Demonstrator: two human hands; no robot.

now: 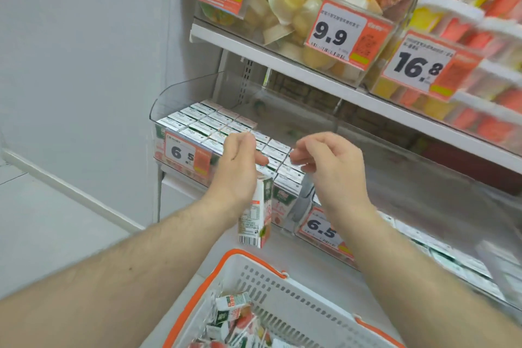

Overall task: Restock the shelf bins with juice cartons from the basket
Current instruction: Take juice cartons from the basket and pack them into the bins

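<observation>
Your left hand [237, 167] holds a juice carton [255, 215] hanging upright before the clear bin [180, 93] packed with cartons. Your right hand [330, 167] hovers beside it, fingers loosely curled, empty. Below sits the white basket [282, 288] with more cartons.

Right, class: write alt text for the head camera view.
A person's left hand holds a juice carton above a white basket of cartons, before a clear shelf bin filled with cartons; the right hand hovers beside it, holding nothing.
</observation>
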